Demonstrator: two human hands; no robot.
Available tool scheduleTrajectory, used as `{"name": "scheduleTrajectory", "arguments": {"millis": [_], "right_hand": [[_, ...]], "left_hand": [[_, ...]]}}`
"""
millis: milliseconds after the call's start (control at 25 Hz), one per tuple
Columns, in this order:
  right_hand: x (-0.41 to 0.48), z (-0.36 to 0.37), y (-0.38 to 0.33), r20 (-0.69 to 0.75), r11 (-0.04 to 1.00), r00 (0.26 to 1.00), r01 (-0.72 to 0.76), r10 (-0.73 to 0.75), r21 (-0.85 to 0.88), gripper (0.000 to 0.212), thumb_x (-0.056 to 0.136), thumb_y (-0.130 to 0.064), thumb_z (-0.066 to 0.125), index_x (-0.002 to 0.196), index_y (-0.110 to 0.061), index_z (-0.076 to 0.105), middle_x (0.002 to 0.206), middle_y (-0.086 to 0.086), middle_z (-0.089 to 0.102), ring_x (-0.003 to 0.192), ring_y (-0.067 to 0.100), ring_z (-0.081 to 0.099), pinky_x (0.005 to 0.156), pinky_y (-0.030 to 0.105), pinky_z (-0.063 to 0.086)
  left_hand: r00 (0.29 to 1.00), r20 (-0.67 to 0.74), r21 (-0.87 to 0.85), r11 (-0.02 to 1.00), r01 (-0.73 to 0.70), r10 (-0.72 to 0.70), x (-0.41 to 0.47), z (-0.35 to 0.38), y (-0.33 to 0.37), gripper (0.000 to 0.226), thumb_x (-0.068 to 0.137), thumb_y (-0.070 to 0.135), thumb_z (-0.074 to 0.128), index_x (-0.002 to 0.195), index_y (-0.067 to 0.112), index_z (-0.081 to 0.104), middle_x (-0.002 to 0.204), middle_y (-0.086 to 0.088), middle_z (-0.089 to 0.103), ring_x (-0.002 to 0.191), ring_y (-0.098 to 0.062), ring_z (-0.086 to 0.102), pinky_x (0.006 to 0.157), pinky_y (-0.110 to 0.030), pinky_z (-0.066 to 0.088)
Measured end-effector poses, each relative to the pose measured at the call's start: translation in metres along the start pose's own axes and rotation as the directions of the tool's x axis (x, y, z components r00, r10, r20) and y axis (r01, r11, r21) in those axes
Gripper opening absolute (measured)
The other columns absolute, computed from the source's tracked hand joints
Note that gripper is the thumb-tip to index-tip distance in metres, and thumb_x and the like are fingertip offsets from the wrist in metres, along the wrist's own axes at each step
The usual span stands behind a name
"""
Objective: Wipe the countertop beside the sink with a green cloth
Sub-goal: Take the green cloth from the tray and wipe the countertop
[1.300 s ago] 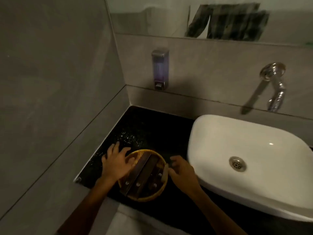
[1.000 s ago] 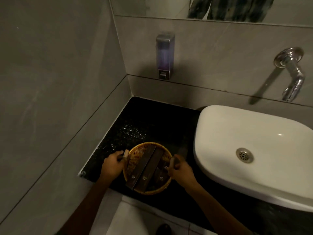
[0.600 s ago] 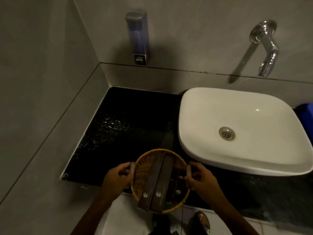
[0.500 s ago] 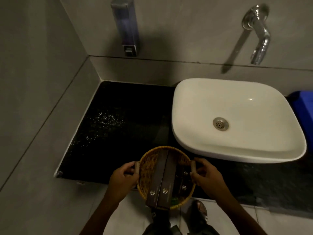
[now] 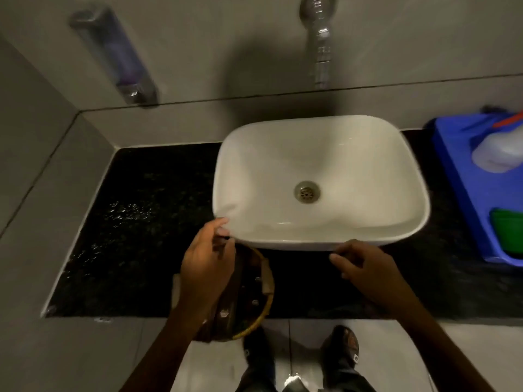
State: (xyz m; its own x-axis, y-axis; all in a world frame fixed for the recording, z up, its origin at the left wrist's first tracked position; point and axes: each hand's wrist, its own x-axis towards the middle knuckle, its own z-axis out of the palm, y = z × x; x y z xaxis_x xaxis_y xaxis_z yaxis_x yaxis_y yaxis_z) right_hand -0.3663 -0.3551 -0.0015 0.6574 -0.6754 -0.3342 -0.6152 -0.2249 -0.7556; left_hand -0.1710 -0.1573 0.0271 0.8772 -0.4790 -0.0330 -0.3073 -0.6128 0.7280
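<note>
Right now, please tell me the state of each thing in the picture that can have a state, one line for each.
left hand: over the basket, fingers curled; grip unclear
right hand: open, holding nothing
wicker basket: on the counter's front edge, dark boxes inside
countertop: wet droplets left of the sink
sink: empty, no water
tap: no water running
green cloth: in the blue tub, untouched

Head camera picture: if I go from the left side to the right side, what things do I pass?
Soap dispenser on the wall → wet black countertop → basket under the left hand → white sink → blue tray holding a green cloth.
</note>
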Motion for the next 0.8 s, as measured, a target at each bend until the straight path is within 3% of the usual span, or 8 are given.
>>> {"name": "scheduleTrajectory", "arguments": {"millis": [80,200,320,440,520,600,720,800], "right_hand": [[0.002,-0.073,0.030,-0.142,0.993,0.989,-0.028,0.044,0.112,0.003,0.081,-0.028,0.070,0.079,-0.029,0.068,0.066,-0.006,0.070,0.053,0.003,0.066,0.050,0.013,0.048],[0.008,-0.170,0.087,-0.353,0.986,0.929,-0.057,0.110,0.158,0.008,0.084,-0.018,0.069,0.076,-0.021,0.068,0.068,0.004,0.070,0.053,0.012,0.062,0.061,0.028,0.052],[0.019,-0.253,0.153,-0.527,0.965,0.809,-0.225,0.261,0.132,0.002,0.081,-0.016,0.071,0.083,-0.014,0.071,0.083,0.013,0.073,0.077,0.023,0.067,0.084,0.040,0.054],[0.042,-0.297,0.205,-0.512,0.895,0.775,-0.446,0.369,-0.030,0.028,0.080,-0.023,0.072,0.102,-0.006,0.069,0.107,0.019,0.071,0.105,0.033,0.064,0.092,0.037,0.047],[0.062,-0.303,0.228,-0.433,0.859,0.813,-0.490,0.389,-0.148,0.046,0.080,-0.026,0.072,0.118,-0.003,0.061,0.122,0.024,0.064,0.115,0.037,0.058,0.096,0.040,0.045],[0.081,-0.305,0.245,-0.349,0.819,0.817,-0.542,0.460,-0.188,0.064,0.081,-0.031,0.071,0.131,-0.001,0.046,0.134,0.023,0.055,0.123,0.038,0.052,0.099,0.040,0.043],[0.102,-0.313,0.256,-0.202,0.772,0.772,-0.628,0.603,-0.097,0.076,0.079,-0.032,0.072,0.139,-0.002,0.036,0.140,0.021,0.047,0.124,0.036,0.050,0.095,0.039,0.045],[0.107,-0.316,0.256,-0.128,0.742,0.731,-0.662,0.670,0.107,0.079,0.074,-0.027,0.079,0.136,-0.001,0.039,0.137,0.019,0.049,0.119,0.034,0.053,0.084,0.037,0.048]], "left_hand": [[0.983,0.060,-0.016,0.984,-0.176,0.176,0.006,0.057,0.069,0.030,0.090,0.023,0.058,0.118,0.032,0.054,0.107,0.010,0.065,0.094,-0.010,0.061,0.085,-0.032,0.053],[0.866,0.129,-0.102,0.875,-0.473,0.484,0.010,0.147,0.163,0.025,0.088,0.019,0.060,0.112,0.025,0.058,0.103,0.011,0.067,0.088,-0.006,0.058,0.082,-0.029,0.052],[0.716,0.286,-0.171,0.770,-0.615,0.636,-0.005,0.238,0.240,0.024,0.084,0.017,0.058,0.106,0.022,0.065,0.100,0.002,0.072,0.094,-0.019,0.061,0.085,-0.036,0.051],[0.495,0.452,-0.127,0.603,-0.788,0.742,-0.032,0.322,0.277,0.028,0.081,0.015,0.059,0.107,0.015,0.070,0.102,-0.007,0.073,0.111,-0.030,0.059,0.092,-0.045,0.047],[0.333,0.633,-0.088,0.493,-0.866,0.698,-0.048,0.366,0.284,0.036,0.084,0.014,0.055,0.118,0.013,0.065,0.118,-0.010,0.068,0.130,-0.029,0.045,0.107,-0.048,0.034],[0.229,0.801,-0.032,0.423,-0.906,0.552,-0.056,0.399,0.291,0.040,0.086,0.016,0.052,0.126,0.014,0.056,0.135,-0.008,0.057,0.142,-0.028,0.024,0.116,-0.053,0.015],[0.172,0.919,0.026,0.383,-0.923,0.353,-0.052,0.428,0.304,0.040,0.088,0.022,0.054,0.127,0.015,0.053,0.144,-0.011,0.047,0.145,-0.033,0.013,0.114,-0.063,0.002],[0.178,0.951,0.075,0.372,-0.925,0.252,-0.047,0.435,0.311,0.042,0.090,0.027,0.052,0.131,0.017,0.052,0.146,-0.009,0.044,0.145,-0.033,0.013,0.115,-0.063,-0.001]]}}
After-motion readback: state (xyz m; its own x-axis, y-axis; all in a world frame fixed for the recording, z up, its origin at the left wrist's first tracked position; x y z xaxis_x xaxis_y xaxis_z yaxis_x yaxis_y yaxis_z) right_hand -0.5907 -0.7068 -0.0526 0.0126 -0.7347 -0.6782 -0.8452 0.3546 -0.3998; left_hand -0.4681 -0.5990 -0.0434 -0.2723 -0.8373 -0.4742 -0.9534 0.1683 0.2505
